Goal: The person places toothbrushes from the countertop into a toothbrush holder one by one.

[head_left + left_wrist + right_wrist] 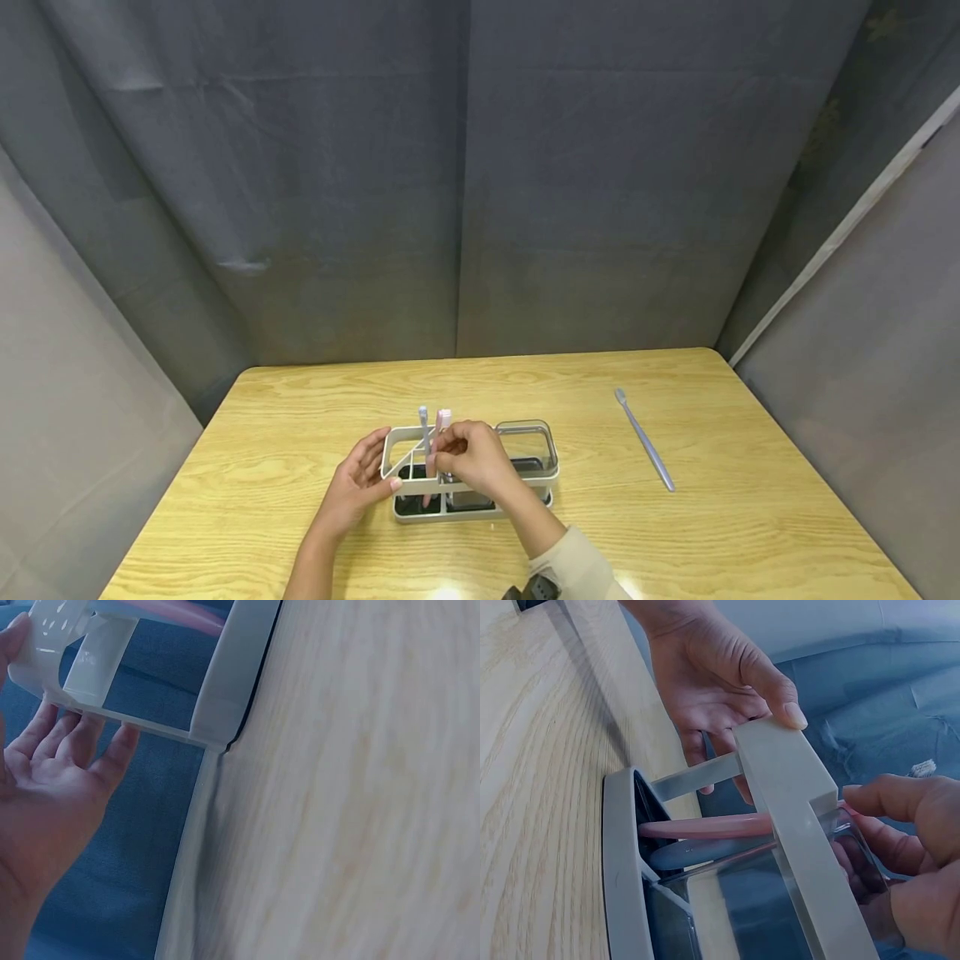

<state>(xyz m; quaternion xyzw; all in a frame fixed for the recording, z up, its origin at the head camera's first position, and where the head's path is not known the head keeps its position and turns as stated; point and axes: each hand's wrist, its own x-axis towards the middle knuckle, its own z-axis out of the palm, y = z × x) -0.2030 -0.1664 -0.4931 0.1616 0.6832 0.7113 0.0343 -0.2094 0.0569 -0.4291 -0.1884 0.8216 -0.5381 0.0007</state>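
Observation:
A white toothbrush holder (480, 515) with a dark base stands upright on the table. My left hand (357, 483) grips its left end, thumb on the front of the upper frame and fingers behind it. Inside the left compartments stand a pink toothbrush (712, 826) and a light blue toothbrush (424, 427), both bristle end up. With thumb and fingers, my right hand (474, 457) pinches the pink toothbrush just above the upper frame. In the right wrist view the pink handle's lower end reaches down into the base.
A clear cup (529, 442) sits in the holder's right side. Farther right, a blue-grey toothbrush (647, 442) lies alone on the wooden table (750, 500). Grey curtains (585, 208) hang behind the table and along both sides.

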